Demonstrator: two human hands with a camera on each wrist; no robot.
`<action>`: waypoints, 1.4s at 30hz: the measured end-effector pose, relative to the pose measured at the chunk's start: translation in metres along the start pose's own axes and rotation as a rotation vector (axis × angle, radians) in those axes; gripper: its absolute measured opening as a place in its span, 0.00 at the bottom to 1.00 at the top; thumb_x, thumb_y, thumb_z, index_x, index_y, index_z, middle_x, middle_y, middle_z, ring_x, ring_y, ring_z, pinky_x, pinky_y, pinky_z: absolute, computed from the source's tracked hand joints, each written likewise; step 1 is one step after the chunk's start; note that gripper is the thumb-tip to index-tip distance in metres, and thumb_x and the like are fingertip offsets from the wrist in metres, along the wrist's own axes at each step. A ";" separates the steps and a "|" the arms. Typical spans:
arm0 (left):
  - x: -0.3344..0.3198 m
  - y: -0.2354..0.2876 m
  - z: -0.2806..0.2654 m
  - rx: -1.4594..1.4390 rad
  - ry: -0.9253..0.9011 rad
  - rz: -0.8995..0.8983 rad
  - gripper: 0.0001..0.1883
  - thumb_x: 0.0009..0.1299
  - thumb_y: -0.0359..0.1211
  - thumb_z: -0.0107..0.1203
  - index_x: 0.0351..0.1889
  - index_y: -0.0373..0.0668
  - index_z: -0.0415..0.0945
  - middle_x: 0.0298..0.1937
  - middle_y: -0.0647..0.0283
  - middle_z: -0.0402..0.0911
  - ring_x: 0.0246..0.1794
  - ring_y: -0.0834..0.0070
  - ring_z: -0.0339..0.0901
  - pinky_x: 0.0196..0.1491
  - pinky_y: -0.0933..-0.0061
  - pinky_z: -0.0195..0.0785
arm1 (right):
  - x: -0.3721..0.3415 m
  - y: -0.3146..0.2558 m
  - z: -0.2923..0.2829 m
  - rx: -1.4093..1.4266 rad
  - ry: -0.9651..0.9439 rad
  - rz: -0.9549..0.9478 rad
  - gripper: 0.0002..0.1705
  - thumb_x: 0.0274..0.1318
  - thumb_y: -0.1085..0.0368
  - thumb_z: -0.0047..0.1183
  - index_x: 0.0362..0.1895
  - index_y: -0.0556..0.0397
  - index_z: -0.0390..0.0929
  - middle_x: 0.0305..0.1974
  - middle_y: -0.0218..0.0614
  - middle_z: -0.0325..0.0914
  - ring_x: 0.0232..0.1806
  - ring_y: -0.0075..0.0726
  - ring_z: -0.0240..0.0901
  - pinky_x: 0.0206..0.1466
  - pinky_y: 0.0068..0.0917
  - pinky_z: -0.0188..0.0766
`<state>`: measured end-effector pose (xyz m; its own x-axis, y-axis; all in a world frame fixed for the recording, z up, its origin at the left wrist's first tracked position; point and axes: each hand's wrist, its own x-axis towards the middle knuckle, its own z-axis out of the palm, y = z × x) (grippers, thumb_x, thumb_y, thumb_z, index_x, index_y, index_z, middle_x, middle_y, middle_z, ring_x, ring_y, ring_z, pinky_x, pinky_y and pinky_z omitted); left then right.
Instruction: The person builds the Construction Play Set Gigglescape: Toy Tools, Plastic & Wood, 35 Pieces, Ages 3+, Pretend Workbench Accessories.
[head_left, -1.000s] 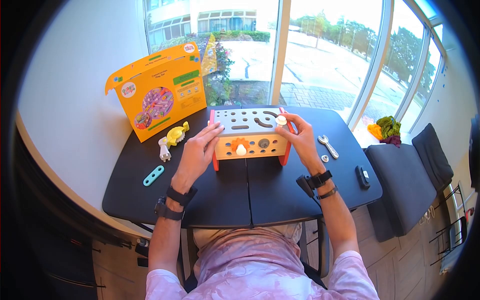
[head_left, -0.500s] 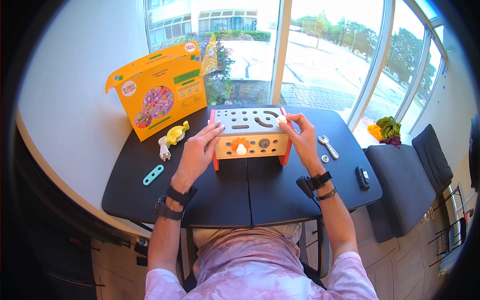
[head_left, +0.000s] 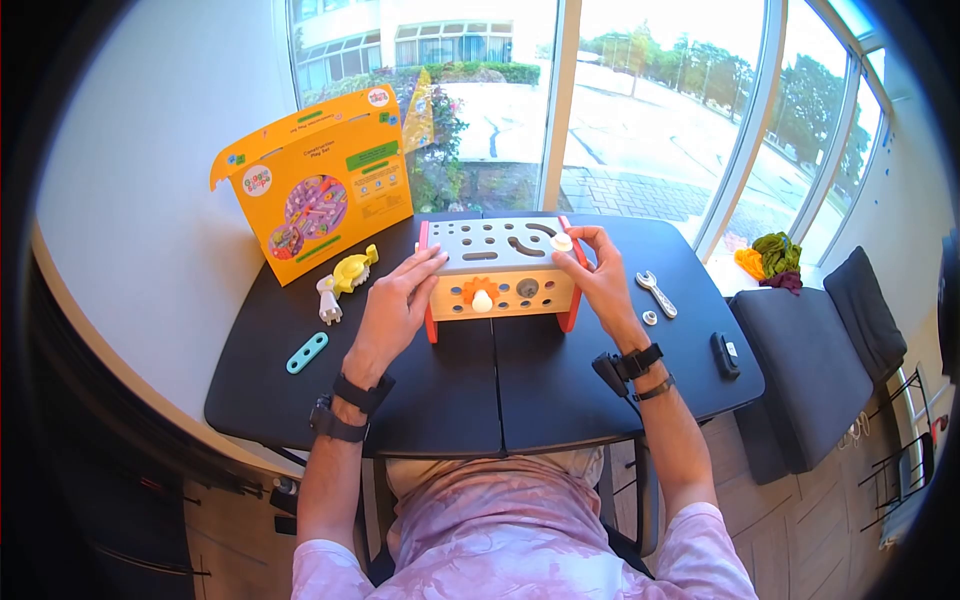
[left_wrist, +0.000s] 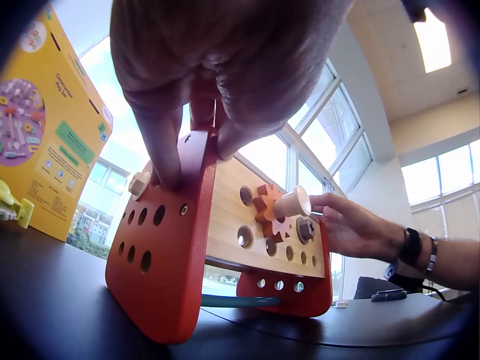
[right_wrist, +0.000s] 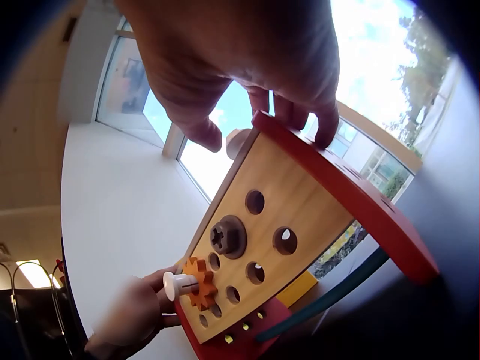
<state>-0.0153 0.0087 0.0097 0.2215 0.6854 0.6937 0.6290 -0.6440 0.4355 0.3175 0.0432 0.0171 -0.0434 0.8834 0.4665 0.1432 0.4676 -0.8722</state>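
Note:
A toy workbench (head_left: 500, 244) with a grey, holed top, wooden sides and red end panels stands on the black table. Its left end panel (left_wrist: 169, 247) is gripped by my left hand (head_left: 398, 300), thumb and fingers on either side of the upper edge. At the top's right end, my right hand (head_left: 600, 278) pinches a white peg (head_left: 561, 243) between thumb and index finger. The other right fingers rest against the red right end panel (right_wrist: 345, 195). An orange gear (right_wrist: 199, 283) with a white peg through it and a grey bolt (right_wrist: 228, 236) sit in the front board.
Left on the table lie a teal strip (head_left: 307, 351), a yellow toy piece (head_left: 354, 270) and a white one (head_left: 328, 299). To the right are a toy wrench (head_left: 656, 294), a small white nut (head_left: 650, 317) and a black device (head_left: 725, 354). An orange box (head_left: 330, 180) stands behind.
The right fingers and the white peg dipped and tilted slightly half a second ago, and now the peg shows upright again. The left hand keeps its place on the workbench.

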 end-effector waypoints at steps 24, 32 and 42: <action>-0.001 0.000 0.000 -0.007 -0.006 -0.006 0.18 0.85 0.29 0.57 0.69 0.39 0.84 0.73 0.51 0.84 0.72 0.51 0.82 0.74 0.61 0.73 | 0.004 0.008 0.001 0.025 0.041 -0.077 0.17 0.73 0.63 0.69 0.58 0.56 0.79 0.58 0.33 0.83 0.46 0.21 0.83 0.47 0.22 0.84; -0.001 -0.001 0.000 0.000 -0.009 -0.014 0.18 0.85 0.29 0.57 0.70 0.39 0.84 0.74 0.51 0.84 0.72 0.51 0.82 0.74 0.61 0.74 | 0.003 0.007 0.002 0.029 0.037 -0.037 0.18 0.73 0.62 0.69 0.58 0.55 0.79 0.54 0.32 0.84 0.44 0.19 0.83 0.43 0.20 0.82; -0.001 0.000 0.002 0.003 0.034 0.022 0.17 0.84 0.29 0.58 0.68 0.41 0.85 0.72 0.49 0.85 0.70 0.47 0.83 0.71 0.58 0.78 | 0.001 0.007 0.000 0.035 0.019 -0.093 0.25 0.73 0.62 0.66 0.69 0.54 0.76 0.67 0.40 0.79 0.74 0.33 0.73 0.76 0.32 0.71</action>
<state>-0.0145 0.0091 0.0083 0.2097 0.6594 0.7220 0.6266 -0.6575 0.4185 0.3188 0.0471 0.0111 -0.0359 0.8357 0.5479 0.1049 0.5484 -0.8296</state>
